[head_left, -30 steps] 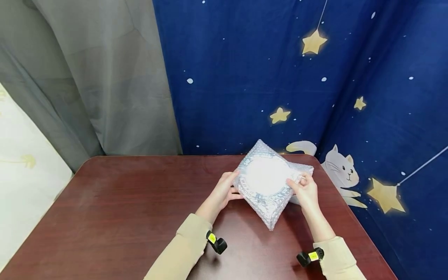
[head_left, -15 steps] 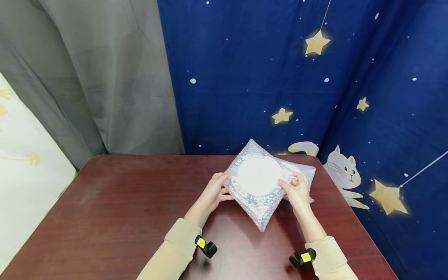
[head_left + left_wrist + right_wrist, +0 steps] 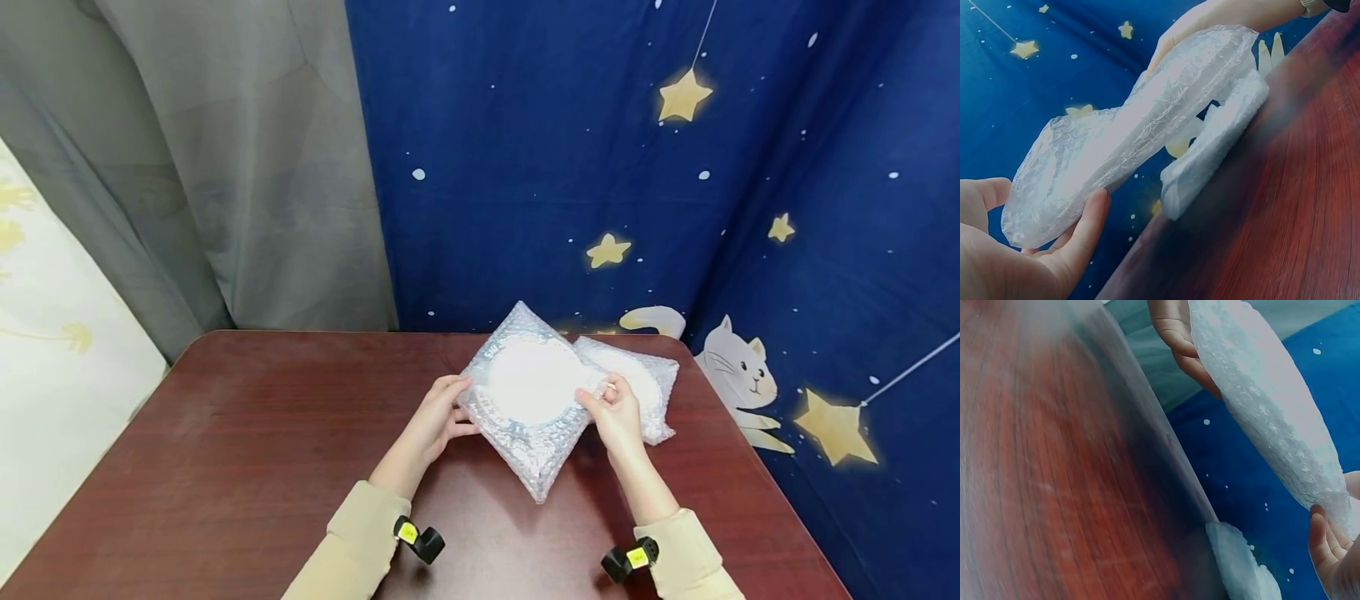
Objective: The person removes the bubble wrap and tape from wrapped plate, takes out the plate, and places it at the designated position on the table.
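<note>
Both hands hold up a bubble-wrap package (image 3: 517,454) with a round white disc inside, one corner pointing toward the person. My left hand (image 3: 429,417) grips its left corner, thumb on top and fingers beneath. At the opposite corner, my right hand (image 3: 617,412) pinches the bubble wrap between thumb and fingers. In the left wrist view the package (image 3: 1122,144) is tilted and stands off the table. A second bubble-wrap package (image 3: 651,387), also with a white round shape inside, lies on the table behind the right hand, partly covered by the held one.
The dark red wooden table (image 3: 247,433) runs back to a grey curtain (image 3: 300,208) and a blue star-patterned curtain (image 3: 510,167). The second package lies near the table's back right corner. Black wrist cameras sit on both cuffs.
Both hands have moved left with the held package, uncovering more of the second package, which stays at the back right. The head view has shifted slightly.
</note>
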{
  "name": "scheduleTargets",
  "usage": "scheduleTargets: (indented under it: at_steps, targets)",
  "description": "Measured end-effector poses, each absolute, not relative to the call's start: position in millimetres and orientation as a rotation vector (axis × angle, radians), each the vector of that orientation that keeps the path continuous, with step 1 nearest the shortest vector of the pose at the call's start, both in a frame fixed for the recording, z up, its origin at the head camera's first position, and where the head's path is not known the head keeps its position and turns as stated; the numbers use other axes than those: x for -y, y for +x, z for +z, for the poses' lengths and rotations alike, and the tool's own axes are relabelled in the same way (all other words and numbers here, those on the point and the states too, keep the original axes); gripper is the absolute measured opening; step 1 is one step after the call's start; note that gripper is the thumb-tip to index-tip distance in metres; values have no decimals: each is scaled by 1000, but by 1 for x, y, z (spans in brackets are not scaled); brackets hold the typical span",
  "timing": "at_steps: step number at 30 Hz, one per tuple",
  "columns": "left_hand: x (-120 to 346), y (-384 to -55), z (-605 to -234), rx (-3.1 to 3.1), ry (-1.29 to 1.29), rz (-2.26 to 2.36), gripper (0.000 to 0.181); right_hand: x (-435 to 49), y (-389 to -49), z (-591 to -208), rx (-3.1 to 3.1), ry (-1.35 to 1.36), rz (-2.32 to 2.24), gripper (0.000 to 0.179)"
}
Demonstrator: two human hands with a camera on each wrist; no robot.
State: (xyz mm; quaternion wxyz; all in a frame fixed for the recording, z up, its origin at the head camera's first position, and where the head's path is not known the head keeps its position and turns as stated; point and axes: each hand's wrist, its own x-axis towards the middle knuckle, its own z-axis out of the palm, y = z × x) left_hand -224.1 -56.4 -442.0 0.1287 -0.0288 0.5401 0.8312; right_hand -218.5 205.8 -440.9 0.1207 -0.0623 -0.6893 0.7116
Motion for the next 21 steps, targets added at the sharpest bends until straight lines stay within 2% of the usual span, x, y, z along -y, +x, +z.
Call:
scheduleTargets:
  at_steps: [9, 21]
  targets:
    - [74, -217, -443, -1582, -84, 2403, 46, -190, -218, -445, 1986, -155, 2134, 38]
    - [96, -215, -457, -1576, -60, 2395, 47, -173, -220, -455, 2003, -147, 2186, 42]
